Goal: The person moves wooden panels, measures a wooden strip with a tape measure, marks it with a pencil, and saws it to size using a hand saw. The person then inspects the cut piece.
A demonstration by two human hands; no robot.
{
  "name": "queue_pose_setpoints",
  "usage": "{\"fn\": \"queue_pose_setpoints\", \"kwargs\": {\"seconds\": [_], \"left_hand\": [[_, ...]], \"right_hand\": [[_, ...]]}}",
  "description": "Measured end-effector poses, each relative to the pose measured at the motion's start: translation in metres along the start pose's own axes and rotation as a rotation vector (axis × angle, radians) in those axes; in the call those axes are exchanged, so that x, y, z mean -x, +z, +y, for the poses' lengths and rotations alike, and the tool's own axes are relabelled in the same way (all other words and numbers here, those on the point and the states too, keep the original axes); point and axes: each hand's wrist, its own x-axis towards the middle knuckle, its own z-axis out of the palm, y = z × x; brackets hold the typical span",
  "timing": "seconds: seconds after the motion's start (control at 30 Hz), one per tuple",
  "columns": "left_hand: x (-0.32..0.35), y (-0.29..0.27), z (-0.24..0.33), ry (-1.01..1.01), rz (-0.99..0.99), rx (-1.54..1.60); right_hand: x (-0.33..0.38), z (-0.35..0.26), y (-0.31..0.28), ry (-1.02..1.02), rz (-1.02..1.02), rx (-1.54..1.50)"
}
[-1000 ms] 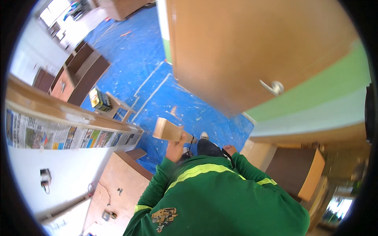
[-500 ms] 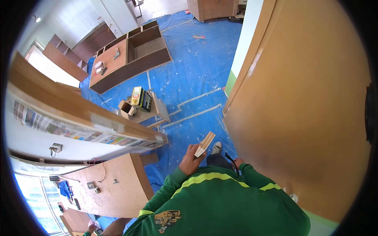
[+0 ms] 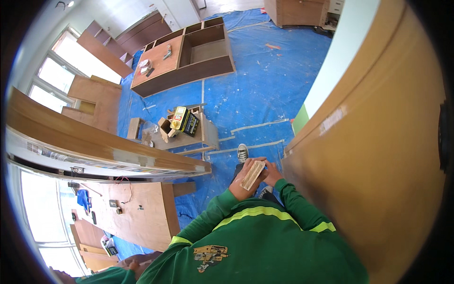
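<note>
In front of my waist is a small tan block (image 3: 252, 176), apparently wood, with a rough upper face and paler edges. My left hand (image 3: 240, 183) is closed around its near left side, fingers partly hidden beneath it. My right hand (image 3: 273, 174) meets the block's far right end, its fingers bent against that side. Below the hands, my shoes stand on blue sheeting (image 3: 265, 109).
A tan door (image 3: 373, 156) rises close on my right, a wooden frame (image 3: 109, 135) on my left. Ahead are a low bench (image 3: 208, 132) with a yellow-black box (image 3: 184, 121) and a cabinet lying down (image 3: 184, 78). A co-worker's green sleeve (image 3: 109, 276) shows lower left.
My right hand has come up from beside the door to the block. The block has turned to show its broad rough face. My view has shifted, and one foot is farther forward.
</note>
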Motion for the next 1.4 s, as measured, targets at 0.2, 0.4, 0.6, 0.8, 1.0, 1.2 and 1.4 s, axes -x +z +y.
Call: {"fn": "queue_pose_setpoints", "kwargs": {"seconds": [0.2,0.4,0.6,0.8,1.0,1.2,1.4], "left_hand": [[-0.071,-0.013,-0.022,-0.066,0.076,0.103],[-0.159,-0.065,-0.053,-0.163,0.045,0.181],[-0.253,-0.148,-0.095,-0.100,0.111,0.333],[-0.280,-0.220,-0.164,-0.225,0.209,0.147],[-0.225,-0.239,-0.252,-0.422,0.002,-0.020],[-0.278,-0.289,-0.257,-0.457,0.149,0.622],[-0.417,-0.413,-0.228,-0.137,0.374,1.139]], "right_hand": [[-0.099,0.039,0.003,-0.221,0.256,0.385],[-0.159,-0.027,-0.067,-0.432,0.236,0.567],[-0.237,-0.088,-0.141,-0.458,0.285,0.263],[-0.337,-0.116,-0.192,-0.157,0.363,0.090],[-0.418,-0.131,-0.224,-0.303,0.502,0.050],[-0.483,-0.140,-0.232,-0.119,0.451,0.006],[-0.588,-0.149,-0.236,-0.389,0.270,-0.034]]}}
